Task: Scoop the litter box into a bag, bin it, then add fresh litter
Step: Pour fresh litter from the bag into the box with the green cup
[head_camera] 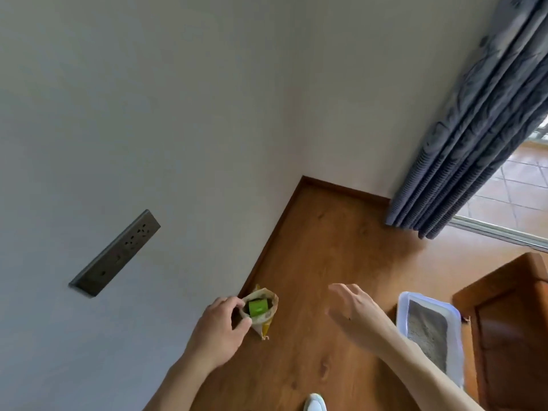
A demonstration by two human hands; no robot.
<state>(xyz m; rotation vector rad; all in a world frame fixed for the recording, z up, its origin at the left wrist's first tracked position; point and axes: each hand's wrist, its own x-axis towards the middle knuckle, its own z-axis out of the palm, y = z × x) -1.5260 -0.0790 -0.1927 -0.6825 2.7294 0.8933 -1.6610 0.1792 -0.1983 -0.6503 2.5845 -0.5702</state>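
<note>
Wooden laminate floor (320, 262) meets a pale wall (178, 114) at a brown skirting board, seen from a camera worn on a person's head. A paper litter bag (265, 317), tan with yellow print, stands open on the floor against the skirting. Inside its mouth sits a green scoop-like object (256, 307), too small to identify with certainty. The left hand (221, 327) has its grip closed on the near rim of the bag, fingers and thumb pinching the paper edge. The right hand (353, 310) hovers above the floor to the right of the bag, well clear of it, fingers relaxed and spread, holding nothing. Behind the right forearm lies the litter box (430, 327), a white-rimmed tray filled with grey litter, resting on the floor just beside a brown wooden cabinet (510, 321). A dark socket strip (115, 253) is mounted on the wall at left. Grey patterned curtains (480, 129) hang at upper right, next to a sliding-door track and a tiled area beyond. The toe of a white shoe (315, 402) shows at the bottom edge.
</note>
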